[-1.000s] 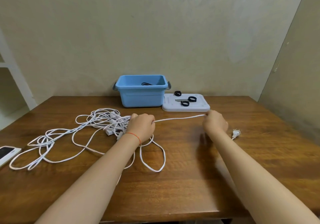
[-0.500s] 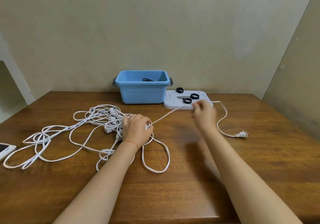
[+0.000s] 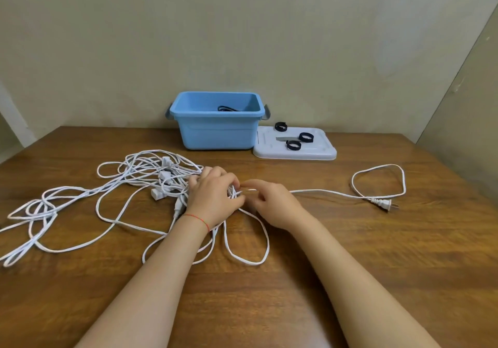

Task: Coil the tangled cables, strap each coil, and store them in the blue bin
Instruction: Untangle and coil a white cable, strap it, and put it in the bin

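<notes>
A tangle of white cables (image 3: 129,186) spreads over the left half of the wooden table (image 3: 350,253). My left hand (image 3: 213,196) grips a bunch of the white cable at the tangle's right edge. My right hand (image 3: 272,202) pinches the same cable just beside it. From there the cable runs right to a loose loop and a two-pin plug (image 3: 384,203). The blue bin (image 3: 218,121) stands at the back with a dark cable inside. Three black straps (image 3: 293,145) lie on the white lid (image 3: 318,153) next to it.
Walls close in behind the table and at the right. Several white plugs and sockets (image 3: 161,175) sit inside the tangle. A cable loop (image 3: 248,242) lies under my wrists.
My right hand has come back left along the cable to meet my left hand. The freed length now lies as a loop with the plug farther right.
</notes>
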